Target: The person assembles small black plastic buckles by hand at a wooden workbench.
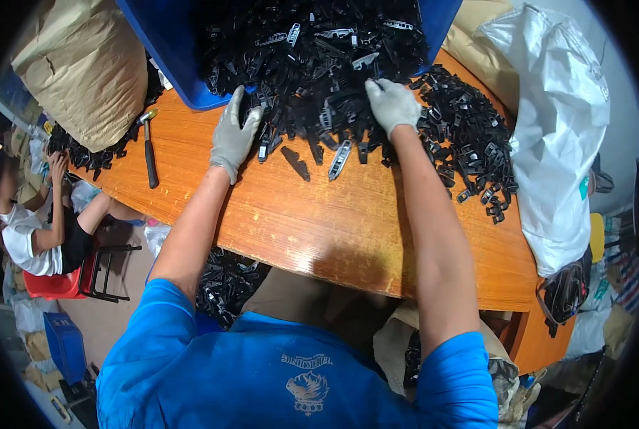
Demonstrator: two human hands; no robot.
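A blue bin (163, 53) lies tipped toward me at the far side of the table. A heap of small black plastic clips (312, 93), with a few grey ones mixed in, spills from its mouth. My left hand (233, 136), in a pale grey glove, touches the heap's left edge, thumb and fingers apart. On the heap's right side rests my right hand (394, 107), gloved alike; its fingers are loosely bent and partly hidden, with nothing visibly gripped. Between the hands, a grey clip (340, 160) and a dark one (295, 163) lie on the wooden table (305, 236).
A second clip pile (473, 136) spreads at right beside a white sack (555, 143). A hammer (150, 154) lies at left near a brown paper sack (76, 71). A seated co-worker (40, 229) handles clips at the far left. Below the table edge are more clips (228, 282).
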